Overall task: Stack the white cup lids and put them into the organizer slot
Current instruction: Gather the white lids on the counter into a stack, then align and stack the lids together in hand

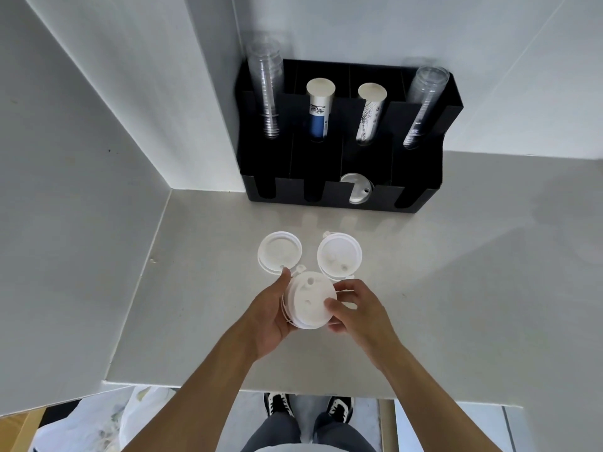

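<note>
A small stack of white cup lids (pixel 308 300) is held above the counter between both hands. My left hand (pixel 272 316) cups its left rim, and my right hand (pixel 357 308) pinches its right rim with thumb on top. Two more white lid piles lie on the counter just beyond: one at the left (pixel 279 251) and one at the right (pixel 339 254). The black organizer (pixel 421 194) stands against the wall at the back. In its third front slot from the left, some lids (pixel 355 189) stand on edge.
The organizer's rear slots hold clear plastic cup stacks (pixel 266 89) at both ends and two paper cup stacks (pixel 319 107) between them. A white wall panel borders the grey counter (pixel 473 305) at the left. The counter's front edge runs below my forearms, with my shoes beneath.
</note>
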